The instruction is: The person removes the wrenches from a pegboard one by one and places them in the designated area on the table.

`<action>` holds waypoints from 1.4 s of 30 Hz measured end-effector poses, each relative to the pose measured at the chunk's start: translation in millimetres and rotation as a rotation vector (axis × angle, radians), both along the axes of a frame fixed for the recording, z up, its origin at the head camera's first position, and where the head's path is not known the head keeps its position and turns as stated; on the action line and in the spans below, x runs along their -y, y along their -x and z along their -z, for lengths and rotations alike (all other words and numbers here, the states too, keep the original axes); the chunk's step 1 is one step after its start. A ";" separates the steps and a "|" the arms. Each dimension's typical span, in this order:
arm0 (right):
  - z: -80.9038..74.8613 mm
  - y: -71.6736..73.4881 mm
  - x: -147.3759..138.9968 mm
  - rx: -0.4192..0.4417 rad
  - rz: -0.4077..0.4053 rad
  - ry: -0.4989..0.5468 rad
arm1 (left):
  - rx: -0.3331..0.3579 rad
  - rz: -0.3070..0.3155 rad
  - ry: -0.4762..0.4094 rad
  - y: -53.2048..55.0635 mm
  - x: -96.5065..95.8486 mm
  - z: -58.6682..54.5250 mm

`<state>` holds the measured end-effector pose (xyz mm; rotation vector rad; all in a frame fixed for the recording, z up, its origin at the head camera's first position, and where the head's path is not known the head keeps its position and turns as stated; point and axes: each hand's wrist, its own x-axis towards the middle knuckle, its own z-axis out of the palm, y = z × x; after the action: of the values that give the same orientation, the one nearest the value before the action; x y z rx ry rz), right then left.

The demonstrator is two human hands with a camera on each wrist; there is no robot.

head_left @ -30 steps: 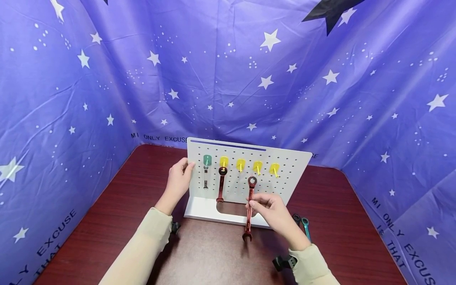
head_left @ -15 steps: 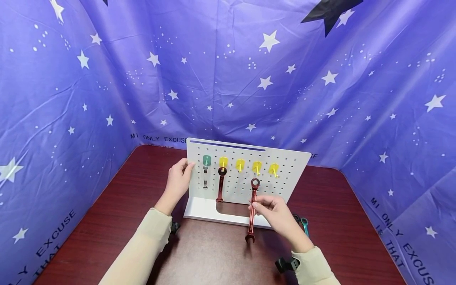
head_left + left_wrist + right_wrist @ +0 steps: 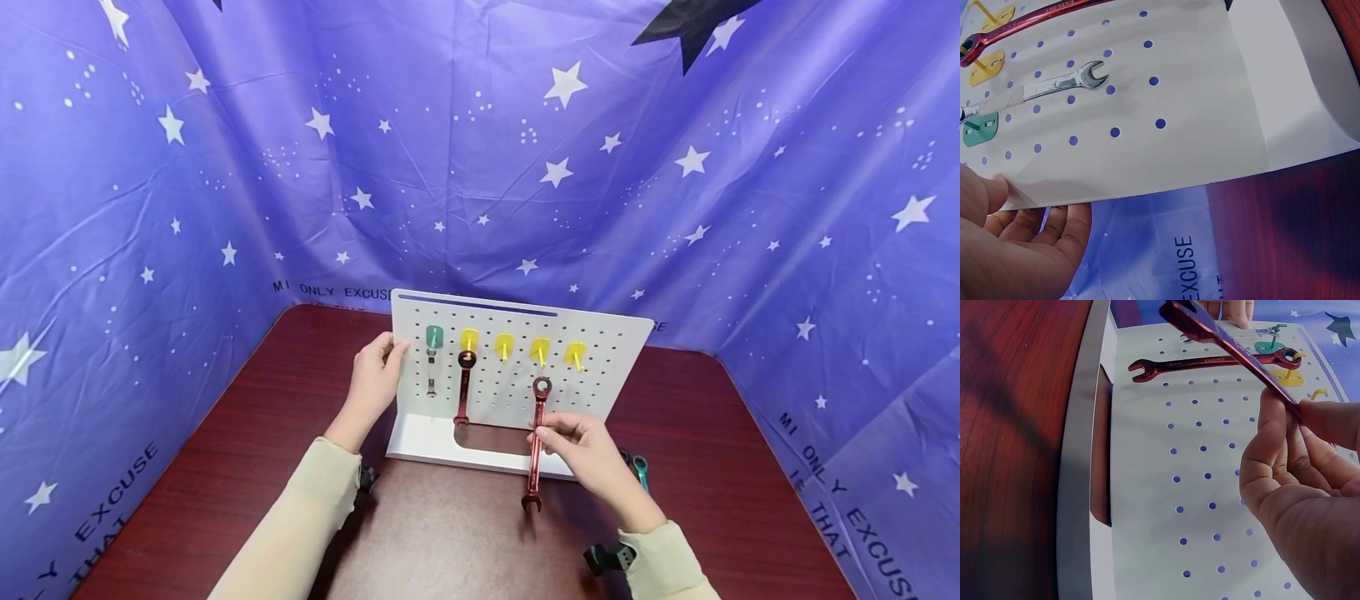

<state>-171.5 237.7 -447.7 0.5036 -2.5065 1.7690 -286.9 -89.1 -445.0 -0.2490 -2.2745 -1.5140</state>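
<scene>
A white pegboard [image 3: 495, 400] stands on the table, with a row of one green hook [image 3: 434, 336] and several yellow hooks [image 3: 540, 350]. My left hand [image 3: 375, 371] pinches the board's left edge, thumb in front and fingers behind in the left wrist view. My right hand [image 3: 588, 450] pinches a red combination wrench [image 3: 537, 442] by its shaft, ring end up, in front of the board and below the yellow hooks. Another red wrench [image 3: 464, 392] hangs from the leftmost yellow hook. On the green hook hangs a small silver wrench [image 3: 1054, 86].
On the table right of the board, partly behind my right wrist, lie a teal wrench [image 3: 641, 468] and a dark one [image 3: 626, 456]. Purple star-printed cloth [image 3: 480, 167] surrounds the dark red table [image 3: 705, 467].
My right hand has shifted slightly to the right with the red wrench, whose ring end has moved from below the third yellow hook a little rightward. My left hand stays on the board's edge.
</scene>
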 end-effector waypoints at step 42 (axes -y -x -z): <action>4.3 -8.2 -24.2 -0.029 0.087 -0.018 | -0.033 0.003 0.014 -2.3 0.3 -2.2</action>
<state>-163.3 261.9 -452.0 0.4121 -2.4861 1.6981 -284.5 -89.3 -442.8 -0.2801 -2.2604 -1.4852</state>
